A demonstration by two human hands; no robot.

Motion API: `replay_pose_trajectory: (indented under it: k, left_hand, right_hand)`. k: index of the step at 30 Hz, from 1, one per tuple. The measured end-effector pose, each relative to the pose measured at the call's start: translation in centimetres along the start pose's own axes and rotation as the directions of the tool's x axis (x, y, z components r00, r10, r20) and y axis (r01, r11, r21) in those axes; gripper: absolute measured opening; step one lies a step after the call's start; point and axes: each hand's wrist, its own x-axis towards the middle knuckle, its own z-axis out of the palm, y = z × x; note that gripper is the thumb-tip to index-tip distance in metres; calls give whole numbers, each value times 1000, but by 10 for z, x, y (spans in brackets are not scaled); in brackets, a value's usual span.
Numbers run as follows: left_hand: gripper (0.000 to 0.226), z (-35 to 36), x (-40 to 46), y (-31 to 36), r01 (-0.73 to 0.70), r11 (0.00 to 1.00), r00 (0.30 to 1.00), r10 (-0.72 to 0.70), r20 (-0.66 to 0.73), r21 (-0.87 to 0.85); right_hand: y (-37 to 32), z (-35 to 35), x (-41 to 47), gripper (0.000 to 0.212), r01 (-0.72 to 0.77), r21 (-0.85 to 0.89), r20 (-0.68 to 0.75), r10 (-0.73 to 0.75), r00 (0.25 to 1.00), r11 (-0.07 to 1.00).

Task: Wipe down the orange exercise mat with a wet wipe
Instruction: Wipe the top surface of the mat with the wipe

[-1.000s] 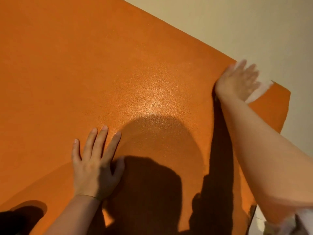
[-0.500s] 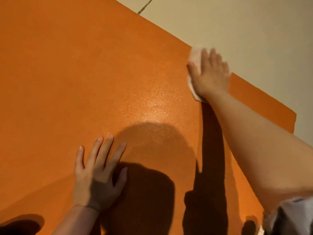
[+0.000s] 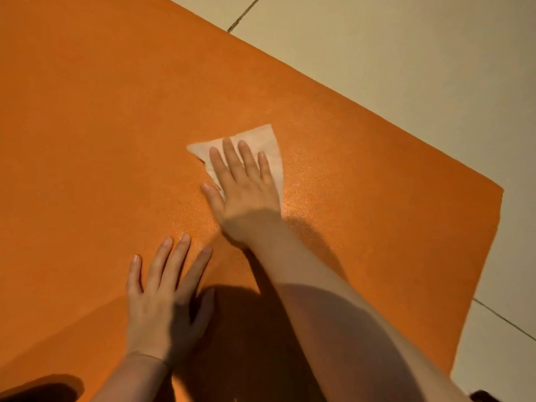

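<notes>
Tiled floor [image 3: 406,68] lay under the orange mat [image 3: 101,126]; my right hand [image 3: 246,192] pressed the wet wipe [image 3: 261,140] flat-fingered, left hand [image 3: 162,303] flat, bracing (wipe could bunch or slip out).

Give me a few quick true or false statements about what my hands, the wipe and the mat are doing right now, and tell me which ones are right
1. The right hand presses the wet wipe flat on the orange mat. True.
2. The left hand holds a second wipe. False: it rests flat on the mat, holding nothing.
3. The wipe is crumpled into a ball. False: it lies spread out under straight fingers.
4. Tiled floor shows beyond the mat's edge. True.
</notes>
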Motion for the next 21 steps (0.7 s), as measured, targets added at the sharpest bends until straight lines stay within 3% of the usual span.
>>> replay_pose_trajectory:
  k: [4, 9, 11, 13, 15, 18, 21]
  left_hand:
    - [59, 1, -1, -1, -11, 1000, 1000, 11, -28, 2]
    - [59, 2, -1, 0, 12, 998, 998, -17, -67, -62]
    - [58, 2, -3, 0, 19, 996, 998, -24, -63, -83]
    - [58, 4, -4, -1, 15, 996, 998, -20, -58, -87]
    - [58, 5, -4, -2, 8, 997, 998, -12, -59, -79]
    - [59, 5, -1, -2, -2, 998, 998, -2, -63, -71]
    - [60, 6, -1, -3, -10, 999, 998, 7, -59, -53]
  right_hand:
    - [58, -9, -33, 64, -289, 19, -59, 290, 955, 957]
    - [132, -17, -105, 67, -669, 107, -144, 677, 722, 736]
    - [130, -11, -128, 65, -748, 148, -172, 762, 625, 647]
    - [110, -3, -131, 63, -778, 176, -170, 797, 580, 603]
    - [81, 3, -118, 60, -750, 187, -163, 773, 614, 635]
    - [26, 13, -82, 59, -588, 135, -138, 602, 786, 798]
    - [-19, 18, -58, 57, -334, 106, -73, 343, 937, 936]
